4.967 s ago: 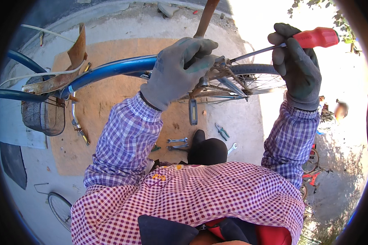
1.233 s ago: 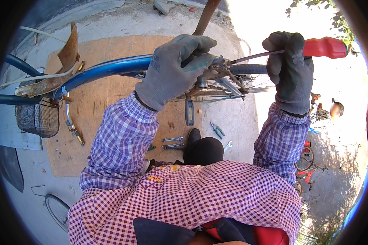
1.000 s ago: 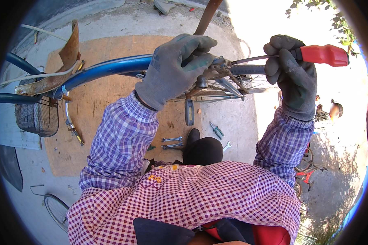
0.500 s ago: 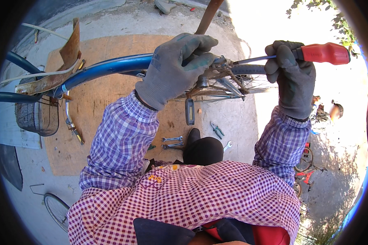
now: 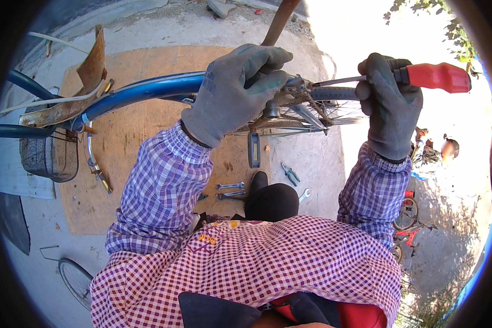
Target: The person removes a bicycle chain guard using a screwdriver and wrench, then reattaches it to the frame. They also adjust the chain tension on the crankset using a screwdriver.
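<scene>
My right hand, in a grey glove, holds a screwdriver with a red handle. Its fingers close round the front of the handle and the shaft. The shaft points left, its tip at the rusty chain and sprocket area of a blue bicycle. Beside that tip, my left hand, gloved too, has thumb and fingers drawn together in front of the frame. What they grip is hidden. A pedal hangs below the left hand, and the spoked rear wheel extends to the right.
Spanners and pliers lie on the ground near my shoe. A wire basket and rusty bent metal are at left. A brown bar rises beyond my left hand. A small red bicycle is at right.
My right hand has rolled slightly, and the screwdriver's handle has moved a little right and downward. The tip stays at the same place. My left hand has barely moved.
</scene>
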A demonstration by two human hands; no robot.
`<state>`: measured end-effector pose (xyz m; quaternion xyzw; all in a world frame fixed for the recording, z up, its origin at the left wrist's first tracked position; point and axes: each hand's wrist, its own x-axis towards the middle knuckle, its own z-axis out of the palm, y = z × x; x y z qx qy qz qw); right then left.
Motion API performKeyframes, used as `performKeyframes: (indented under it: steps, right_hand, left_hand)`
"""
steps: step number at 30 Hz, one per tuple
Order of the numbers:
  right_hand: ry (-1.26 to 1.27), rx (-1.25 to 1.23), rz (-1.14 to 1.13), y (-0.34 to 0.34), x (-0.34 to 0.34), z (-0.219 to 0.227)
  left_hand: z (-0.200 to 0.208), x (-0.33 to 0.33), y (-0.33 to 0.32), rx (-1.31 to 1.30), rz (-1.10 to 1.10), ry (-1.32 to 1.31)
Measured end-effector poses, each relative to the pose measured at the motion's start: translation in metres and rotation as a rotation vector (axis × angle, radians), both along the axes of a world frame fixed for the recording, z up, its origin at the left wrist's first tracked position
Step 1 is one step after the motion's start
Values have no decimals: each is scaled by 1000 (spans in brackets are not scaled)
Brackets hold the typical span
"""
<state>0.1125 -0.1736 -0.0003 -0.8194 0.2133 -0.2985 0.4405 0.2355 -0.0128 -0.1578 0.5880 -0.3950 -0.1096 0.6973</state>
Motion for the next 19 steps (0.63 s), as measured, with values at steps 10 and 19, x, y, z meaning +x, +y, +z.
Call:
performKeyframes:
  steps: [10, 19]
  right_hand:
    - [-21, -49, 62, -1, -2, 1]
    - [-83, -10, 65, 2, -6, -5]
  left_hand:
    - [1, 1, -2, -4, 10, -10]
    - [0, 3, -8, 22, 1, -183]
